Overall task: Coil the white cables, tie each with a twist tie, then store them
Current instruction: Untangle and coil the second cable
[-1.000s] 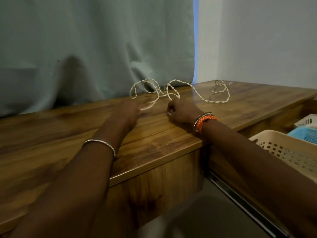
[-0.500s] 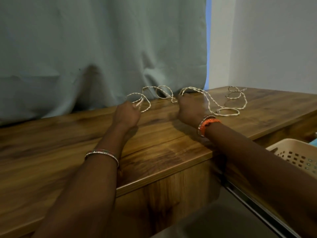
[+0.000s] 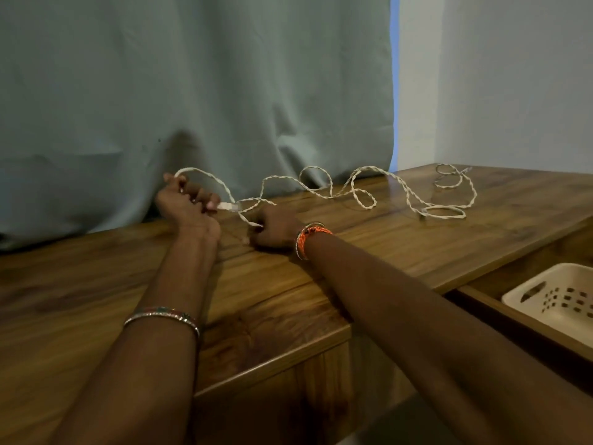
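A white braided cable (image 3: 407,194) lies in loose loops across the wooden countertop (image 3: 401,252), trailing off to the right. My left hand (image 3: 186,207) grips the cable's near end close to the curtain, and a white plug sticks out beside its fingers. A short loop arches over that hand. My right hand (image 3: 276,231) pinches the cable a little farther along, resting on the countertop. A second, thinner tangle of wire (image 3: 451,176) lies at the far right of the counter.
A grey-green curtain (image 3: 192,91) hangs right behind the counter, touching its back edge. A cream perforated basket (image 3: 552,300) sits in an open drawer at the lower right. A pale wall stands behind on the right.
My left hand pulled the cable end away to the left, stretching the cable out. My right hand slid back along the cable toward me and now rests on the counter.
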